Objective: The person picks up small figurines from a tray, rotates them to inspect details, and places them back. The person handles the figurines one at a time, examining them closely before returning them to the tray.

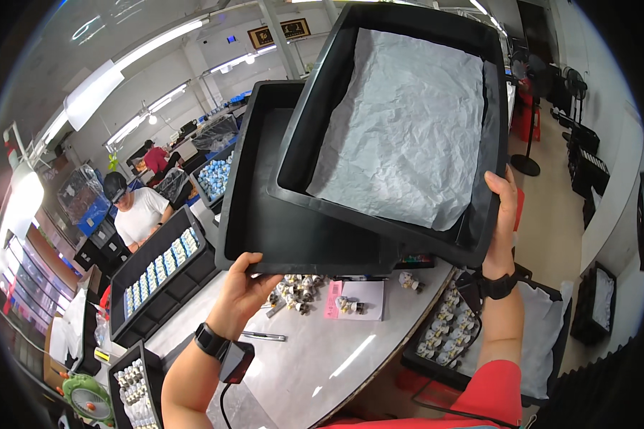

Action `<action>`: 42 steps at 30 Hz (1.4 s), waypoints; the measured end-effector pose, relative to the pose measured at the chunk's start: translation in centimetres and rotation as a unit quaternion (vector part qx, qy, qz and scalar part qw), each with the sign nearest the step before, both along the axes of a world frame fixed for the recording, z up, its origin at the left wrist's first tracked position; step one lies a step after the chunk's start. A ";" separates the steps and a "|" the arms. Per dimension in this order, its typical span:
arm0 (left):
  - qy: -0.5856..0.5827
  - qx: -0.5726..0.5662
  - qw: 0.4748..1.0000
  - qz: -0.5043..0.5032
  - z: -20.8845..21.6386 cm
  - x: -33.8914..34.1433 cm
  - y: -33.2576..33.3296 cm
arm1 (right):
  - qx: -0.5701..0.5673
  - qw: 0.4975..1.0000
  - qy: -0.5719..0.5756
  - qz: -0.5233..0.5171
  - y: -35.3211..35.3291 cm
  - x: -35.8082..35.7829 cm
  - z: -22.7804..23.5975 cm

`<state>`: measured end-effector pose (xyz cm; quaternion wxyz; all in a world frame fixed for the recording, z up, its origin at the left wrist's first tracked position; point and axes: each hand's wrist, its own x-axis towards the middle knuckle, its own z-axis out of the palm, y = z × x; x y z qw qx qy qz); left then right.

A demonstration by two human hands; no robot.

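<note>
Two black plastic trays are raised in front of me above a grey table [315,357]. My left hand [245,286] grips the lower rim of the rear, bare tray [261,186]. My right hand [503,214] holds the right edge of the front tray [322,107], which is lined with crumpled white paper [408,121]. The front tray overlaps the rear one. Both wrists carry black bands, and a small black box hangs by a cable from the left one.
Small metal fittings [297,289] and a pink sheet [354,300] lie on the table under the trays. A paper-lined tray of fittings [451,329] sits at the right. More trays of parts [161,268] stand at the left, beside a seated person in white [142,214]. Another person sits farther back.
</note>
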<state>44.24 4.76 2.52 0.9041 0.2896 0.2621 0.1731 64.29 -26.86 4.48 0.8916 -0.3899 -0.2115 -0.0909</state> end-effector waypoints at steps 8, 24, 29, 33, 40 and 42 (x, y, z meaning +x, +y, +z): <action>0.017 0.006 0.999 0.044 0.5 -6.2 1.7 | 0.052 0.998 0.009 0.038 3.0 3.9 0.3; 0.052 0.034 0.990 0.126 -0.6 -18.4 6.3 | -0.002 0.987 0.127 -0.103 15.6 14.5 -3.4; 0.027 0.036 0.988 0.148 1.4 -16.8 5.6 | -0.026 0.988 0.110 -0.105 16.8 15.7 -4.6; -0.030 0.031 0.992 0.117 3.1 -13.3 5.1 | -0.140 0.974 0.131 -0.122 16.1 15.7 -5.2; -0.085 0.041 0.995 0.013 6.7 -6.3 2.7 | -0.153 0.982 -0.048 0.096 14.9 1.3 1.1; -0.067 0.040 0.997 0.010 7.6 -4.6 2.9 | -0.174 0.972 -0.046 0.153 14.2 -0.2 3.1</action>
